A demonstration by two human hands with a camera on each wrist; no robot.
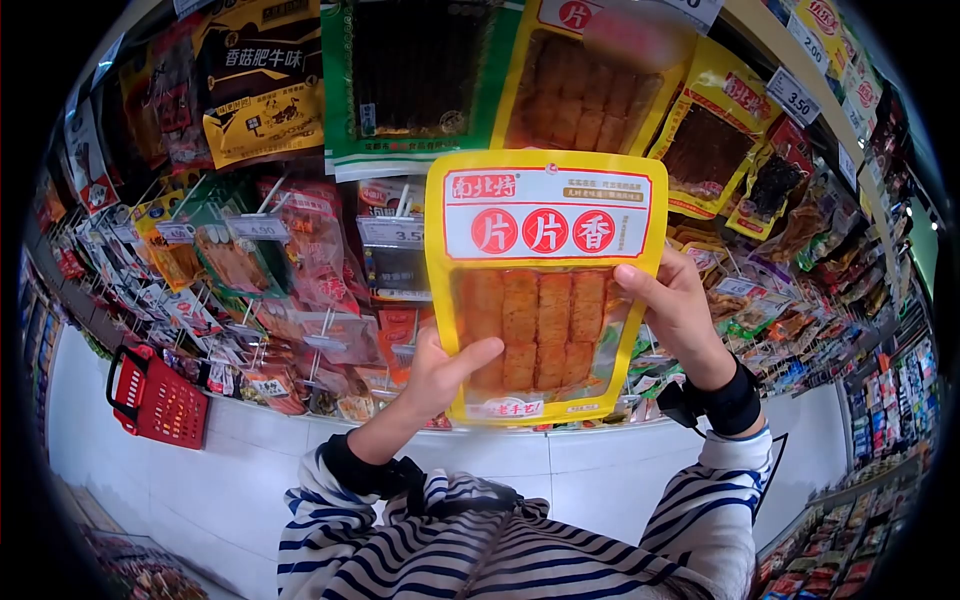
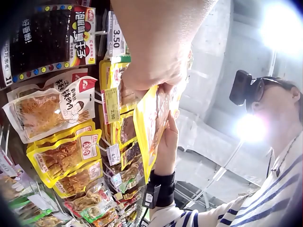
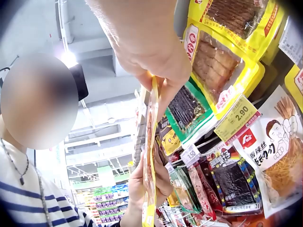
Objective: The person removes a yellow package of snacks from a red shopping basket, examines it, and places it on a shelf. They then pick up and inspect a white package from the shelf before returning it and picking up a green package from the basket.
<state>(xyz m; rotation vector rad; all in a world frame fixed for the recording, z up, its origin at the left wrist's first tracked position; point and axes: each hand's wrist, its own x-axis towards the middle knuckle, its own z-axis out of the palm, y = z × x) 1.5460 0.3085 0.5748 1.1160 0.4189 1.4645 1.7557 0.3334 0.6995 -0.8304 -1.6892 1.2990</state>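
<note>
A yellow-edged snack packet (image 1: pixel 545 215) with a white label and red lettering faces the head camera, held upright in both hands. Brown pressed snack strips show through its clear window. My left hand (image 1: pixel 445 375) grips the lower left edge, thumb across the front. At the right edge, higher up, my right hand (image 1: pixel 685 305) pinches the packet with the thumb on the window; the other fingers lie behind it. In the right wrist view the thin packet (image 3: pixel 150 156) is seen edge-on between the two hands.
Hanging racks of snack packets fill the front, among them a green-edged packet (image 1: pixel 420 90) and a yellow one (image 1: pixel 600 90) close behind the held packet. A price tag (image 3: pixel 239 116) juts from the rack. A red shopping basket (image 1: pixel 160 400) stands on the pale floor (image 1: pixel 250 470) at left.
</note>
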